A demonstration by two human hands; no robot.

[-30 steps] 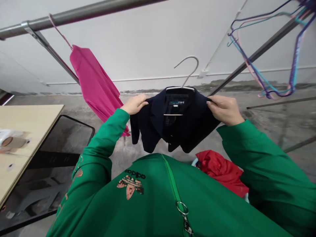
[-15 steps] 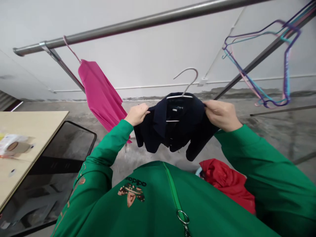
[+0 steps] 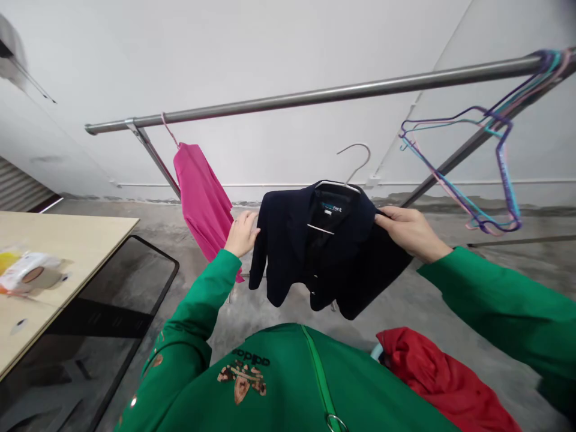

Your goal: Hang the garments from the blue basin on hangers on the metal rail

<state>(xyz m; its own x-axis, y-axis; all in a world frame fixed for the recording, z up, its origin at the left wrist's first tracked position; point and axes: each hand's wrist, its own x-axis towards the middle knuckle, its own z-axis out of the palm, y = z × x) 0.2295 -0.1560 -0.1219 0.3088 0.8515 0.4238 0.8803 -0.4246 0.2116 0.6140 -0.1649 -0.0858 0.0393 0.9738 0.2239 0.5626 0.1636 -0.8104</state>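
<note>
A dark navy blazer (image 3: 288, 240) hangs on a thin, light hanger (image 3: 357, 171) in front of me. The hanger's hook stands free below the rail, attached to nothing. At the blazer's left shoulder, my left hand (image 3: 242, 234) is closed on the sleeve edge, with the fingertips partly hidden behind the cloth. My right hand (image 3: 411, 231) pinches the other shoulder between thumb and fingers, drawing that sleeve outward. Inside the open collar a label shows, and the front hangs down.
A metal rail (image 3: 306, 99) crosses ahead, carrying a pink garment (image 3: 204, 198) at left and several coloured hangers (image 3: 504, 162) at right. Red cloth (image 3: 436, 372) lies low at right. A light wooden table (image 3: 99, 231) with a tape roll (image 3: 38, 277) stands left.
The blazer appears lower and its left shoulder has spread out smooth and rounded. My left hand has shifted its hold down the sleeve edge. The view has tilted up, showing more rail.
</note>
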